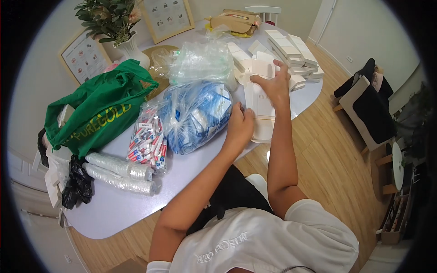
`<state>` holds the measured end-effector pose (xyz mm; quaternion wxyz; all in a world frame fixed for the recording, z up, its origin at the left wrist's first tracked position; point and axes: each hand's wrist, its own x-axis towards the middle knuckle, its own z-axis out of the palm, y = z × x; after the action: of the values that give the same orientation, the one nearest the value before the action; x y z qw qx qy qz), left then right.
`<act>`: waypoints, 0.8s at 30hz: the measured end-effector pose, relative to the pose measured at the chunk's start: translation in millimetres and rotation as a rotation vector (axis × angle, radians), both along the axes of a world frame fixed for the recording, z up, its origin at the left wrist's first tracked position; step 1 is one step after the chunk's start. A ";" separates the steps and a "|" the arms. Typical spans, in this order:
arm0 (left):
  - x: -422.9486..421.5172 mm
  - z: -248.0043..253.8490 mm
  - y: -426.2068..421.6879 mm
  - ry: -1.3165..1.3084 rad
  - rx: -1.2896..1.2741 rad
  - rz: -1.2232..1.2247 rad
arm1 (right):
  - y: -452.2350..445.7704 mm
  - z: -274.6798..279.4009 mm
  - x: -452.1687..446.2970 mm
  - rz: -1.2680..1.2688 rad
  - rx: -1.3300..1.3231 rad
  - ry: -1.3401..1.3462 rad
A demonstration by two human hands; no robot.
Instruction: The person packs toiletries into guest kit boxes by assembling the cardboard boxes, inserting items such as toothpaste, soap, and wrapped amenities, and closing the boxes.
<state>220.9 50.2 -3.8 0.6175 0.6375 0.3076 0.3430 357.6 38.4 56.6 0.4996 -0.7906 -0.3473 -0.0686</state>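
Observation:
A white, partly unfolded carton (262,107) with faint print extends from the table edge toward me. My left hand (241,122) is at its left side, fingers curled against the edge. My right hand (275,85) grips the upper part, its thumb and fingers reaching across the panel; the wrist covers some of the print. Just left of my left hand lies a clear plastic bag of blue-and-white packets (196,116). Beyond my right hand, several flat white boxes (291,50) are stacked in a loose pile.
Left on the table are a green cloth bag (98,109), a bag of small tubes (148,143), clear-wrapped rolls (120,175) and a black plastic bag (77,182). Clear plastic bags (200,61), a flower vase (135,50) and a brown paper bag (234,22) stand farther back.

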 end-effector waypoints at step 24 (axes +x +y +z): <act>19.0 4.1 25.4 -0.099 -0.313 -0.145 | 40.3 10.7 33.6 0.425 0.438 0.577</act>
<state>239.8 75.6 0.3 0.7468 0.5363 0.2798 0.2764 391.2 78.7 67.3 0.7359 -0.5632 -0.3256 0.1879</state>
